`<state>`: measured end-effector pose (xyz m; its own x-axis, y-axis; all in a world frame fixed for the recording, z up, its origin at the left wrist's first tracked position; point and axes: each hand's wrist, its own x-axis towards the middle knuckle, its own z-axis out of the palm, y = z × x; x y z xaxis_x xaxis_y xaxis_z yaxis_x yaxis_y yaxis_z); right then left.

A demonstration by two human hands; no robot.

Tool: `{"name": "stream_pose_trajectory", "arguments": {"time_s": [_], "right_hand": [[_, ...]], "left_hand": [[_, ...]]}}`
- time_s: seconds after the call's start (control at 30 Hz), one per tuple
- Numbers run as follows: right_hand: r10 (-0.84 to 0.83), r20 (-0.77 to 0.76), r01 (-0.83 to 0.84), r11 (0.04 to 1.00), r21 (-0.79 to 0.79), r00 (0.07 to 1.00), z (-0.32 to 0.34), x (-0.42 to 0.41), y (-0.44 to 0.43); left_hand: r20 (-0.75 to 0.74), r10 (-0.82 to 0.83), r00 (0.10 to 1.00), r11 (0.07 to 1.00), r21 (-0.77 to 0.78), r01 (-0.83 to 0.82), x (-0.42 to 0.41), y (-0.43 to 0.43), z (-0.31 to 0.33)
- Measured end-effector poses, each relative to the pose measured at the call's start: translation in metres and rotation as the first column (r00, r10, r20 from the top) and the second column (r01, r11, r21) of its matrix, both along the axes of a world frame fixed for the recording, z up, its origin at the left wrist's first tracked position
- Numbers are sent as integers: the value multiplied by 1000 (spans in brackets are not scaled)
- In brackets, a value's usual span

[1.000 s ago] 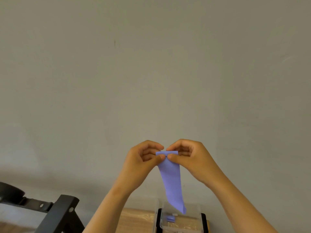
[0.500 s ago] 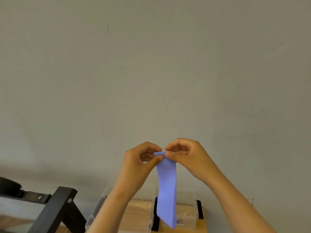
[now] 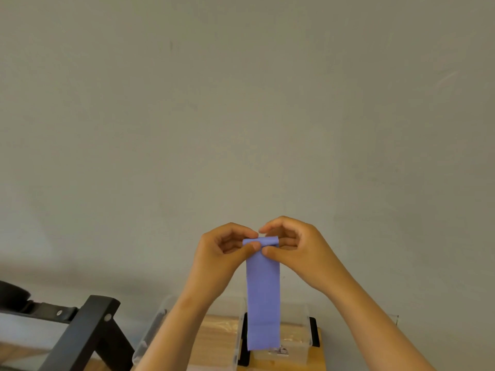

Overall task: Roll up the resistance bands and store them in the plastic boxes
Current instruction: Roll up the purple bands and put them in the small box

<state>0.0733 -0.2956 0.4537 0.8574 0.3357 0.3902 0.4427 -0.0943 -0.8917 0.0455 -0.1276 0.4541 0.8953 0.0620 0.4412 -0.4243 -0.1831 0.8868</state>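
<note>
Both hands pinch purple band's rolled top edge
Left hand point(image 3: 222, 253) and right hand point(image 3: 297, 250) fingers pinch the resistance band point(image 3: 263, 295) mid-air; rest hangs flat over clear plastic box point(image 3: 300, 341) on wooden bench point(image 3: 214, 341)

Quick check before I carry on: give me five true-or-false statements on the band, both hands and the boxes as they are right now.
1. Both hands pinch the top of the purple band. True: left hand, right hand.
2. The band is fully rolled. False: only the top is rolled; most hangs straight down.
3. The band hangs in front of a clear plastic box. True.
4. The band is red. False: purple.
5. A black frame stands at lower right. False: lower left.
</note>
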Motion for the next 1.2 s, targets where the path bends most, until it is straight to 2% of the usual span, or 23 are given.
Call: {"name": "stream_pose_trajectory", "arguments": {"time_s": [0.13, 0.23, 0.43, 0.6, 0.77, 0.87, 0.97, 1.1, 1.2], "right_hand": [[29, -30, -28, 999, 31, 999, -1, -1, 0], [21, -3, -20, 997, 71, 1000, 0, -3, -1], [-35, 69, 36, 999, -9, 997, 0, -7, -1], [-23, -43, 25, 999, 43, 999, 2, -8, -2], [-63, 11, 62, 992, 112, 998, 4, -8, -1], [-74, 47, 69, 993, 94, 996, 4, -10, -1], [-70, 70, 65, 995, 70, 995, 3, -10, -1], [-45, -21, 47, 996, 76, 999, 0, -8, -1], [-61, -21, 62, 994, 88, 998, 0, -7, 0]], "left_hand": [[59, 27, 998, 999, 22, -28, -4, -2, -2], [31, 16, 999, 999, -39, -15, -7, -4, -3], [-18, 19, 1000, 998, -61, -20, -5, -3, -2], [31, 60, 998, 995, -86, -57, -9, -5, -3], [8, 45, 999, 994, -100, -44, -10, -9, -7], [-53, 5, 999, 990, -138, -12, -7, -11, -9], [-25, 30, 999, 991, -132, -33, -7, -11, -8], [19, 51, 999, 992, -114, -49, -9, -8, -8], [34, 48, 998, 992, -121, -44, -11, -9, -10]]}}
